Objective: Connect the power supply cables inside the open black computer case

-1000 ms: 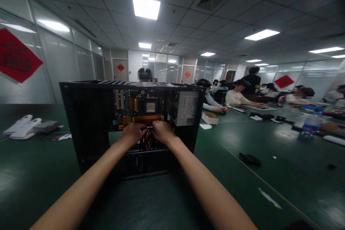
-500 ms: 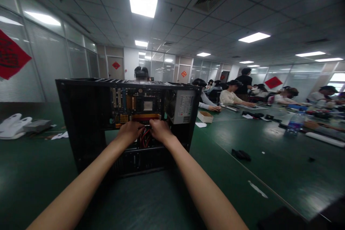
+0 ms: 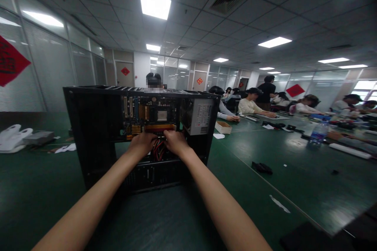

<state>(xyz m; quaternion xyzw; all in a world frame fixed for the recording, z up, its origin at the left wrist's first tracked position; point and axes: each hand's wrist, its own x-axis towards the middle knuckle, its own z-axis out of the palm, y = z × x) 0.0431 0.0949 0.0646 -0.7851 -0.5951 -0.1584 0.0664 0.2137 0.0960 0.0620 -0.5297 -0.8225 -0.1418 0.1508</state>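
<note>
A black computer case [image 3: 77, 141] stands on the green table with its side open toward me. Inside it is a motherboard [image 3: 146, 102] with a square silver processor area [image 3: 161, 115]. The yellow and dark red memory slots [image 3: 160, 128] run along the board's lower edge. My left hand [image 3: 143, 143] is at the left end of these slots, fingers curled. At their right end, my right hand [image 3: 176, 142] is bent in the same way. My fingers hide whatever is pinched there. Red and black cables [image 3: 159, 151] hang between the hands. A power supply [image 3: 200, 117] sits at upper right.
On the left lie a white plastic bag [image 3: 13, 137] and a grey box [image 3: 39, 138]. To the right are a small open box [image 3: 223, 127], a black item [image 3: 262, 168] and a water bottle [image 3: 319, 133]. Several people sit along the table beyond.
Both hands keep nearly the same place and pose at the memory slots. The surroundings have shifted slightly left in view.
</note>
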